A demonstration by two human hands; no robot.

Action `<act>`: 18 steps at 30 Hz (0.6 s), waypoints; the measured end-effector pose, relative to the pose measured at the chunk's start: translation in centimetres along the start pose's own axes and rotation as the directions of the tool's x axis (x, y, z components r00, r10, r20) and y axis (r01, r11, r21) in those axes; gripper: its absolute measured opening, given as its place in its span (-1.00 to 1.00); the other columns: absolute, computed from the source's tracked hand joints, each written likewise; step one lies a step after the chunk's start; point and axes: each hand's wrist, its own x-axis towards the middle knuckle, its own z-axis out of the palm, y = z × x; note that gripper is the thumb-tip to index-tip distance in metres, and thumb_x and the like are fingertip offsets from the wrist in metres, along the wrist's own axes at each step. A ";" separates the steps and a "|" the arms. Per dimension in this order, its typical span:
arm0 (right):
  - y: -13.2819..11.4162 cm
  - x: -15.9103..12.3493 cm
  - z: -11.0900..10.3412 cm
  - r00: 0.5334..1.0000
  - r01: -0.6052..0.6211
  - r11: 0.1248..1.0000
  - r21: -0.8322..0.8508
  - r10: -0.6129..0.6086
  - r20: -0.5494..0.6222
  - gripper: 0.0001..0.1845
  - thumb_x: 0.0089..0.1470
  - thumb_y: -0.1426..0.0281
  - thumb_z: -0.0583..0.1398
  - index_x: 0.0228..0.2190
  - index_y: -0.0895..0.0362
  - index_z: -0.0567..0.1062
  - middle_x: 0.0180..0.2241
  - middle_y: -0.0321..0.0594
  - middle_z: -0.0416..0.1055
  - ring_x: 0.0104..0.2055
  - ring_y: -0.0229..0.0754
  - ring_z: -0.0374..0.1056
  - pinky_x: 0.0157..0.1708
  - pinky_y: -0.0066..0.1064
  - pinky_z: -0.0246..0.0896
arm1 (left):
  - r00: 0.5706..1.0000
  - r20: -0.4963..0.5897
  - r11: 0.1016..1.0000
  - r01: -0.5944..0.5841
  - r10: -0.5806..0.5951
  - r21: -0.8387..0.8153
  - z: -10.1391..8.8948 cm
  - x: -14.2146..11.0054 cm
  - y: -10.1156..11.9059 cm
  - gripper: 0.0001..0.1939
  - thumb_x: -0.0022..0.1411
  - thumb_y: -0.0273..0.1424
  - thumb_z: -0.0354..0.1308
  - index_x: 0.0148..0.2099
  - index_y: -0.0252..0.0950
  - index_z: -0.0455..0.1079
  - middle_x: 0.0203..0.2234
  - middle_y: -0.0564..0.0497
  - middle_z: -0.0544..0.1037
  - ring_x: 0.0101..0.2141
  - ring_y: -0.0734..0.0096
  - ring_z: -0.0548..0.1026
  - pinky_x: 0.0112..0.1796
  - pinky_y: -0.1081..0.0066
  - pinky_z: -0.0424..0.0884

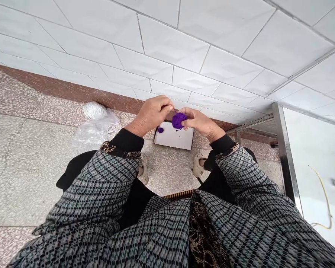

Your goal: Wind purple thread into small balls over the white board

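Note:
My right hand (196, 121) grips a small purple ball of yarn (178, 121) between thumb and fingers. A short loose end hangs below the ball. To its left, my left hand (157, 111) is closed, with thumb and forefinger pinching a purple strand that runs to the ball. Both hands are held above a shallow white box (174, 137) with dark sides on the floor. Inside the box, near its left edge, lies a smaller purple yarn ball (160, 130).
A white yarn ball (94, 110) and a clear plastic bag (93, 132) lie on the speckled floor at left. White wall tiles (158, 70) rise just ahead. At right stands a metal-framed table (288, 156) with a yellow cord (325, 193) on top. My shoes (198, 166) flank the box.

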 end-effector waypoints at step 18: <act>0.1 -0.1 -1.4 0.972 0.056 0.997 -0.047 -0.043 0.230 -0.48 -0.09 0.19 0.47 -0.18 0.13 0.42 -0.30 -0.27 0.48 -0.42 -0.32 0.35 -0.43 -0.46 0.33 | 0.985 0.122 0.983 0.140 -0.126 -0.116 -0.6 -0.3 0.6 -0.80 0.29 -0.34 0.13 -0.36 -0.29 0.47 -0.50 0.04 0.51 -0.40 0.41 0.42 -0.28 0.38 0.35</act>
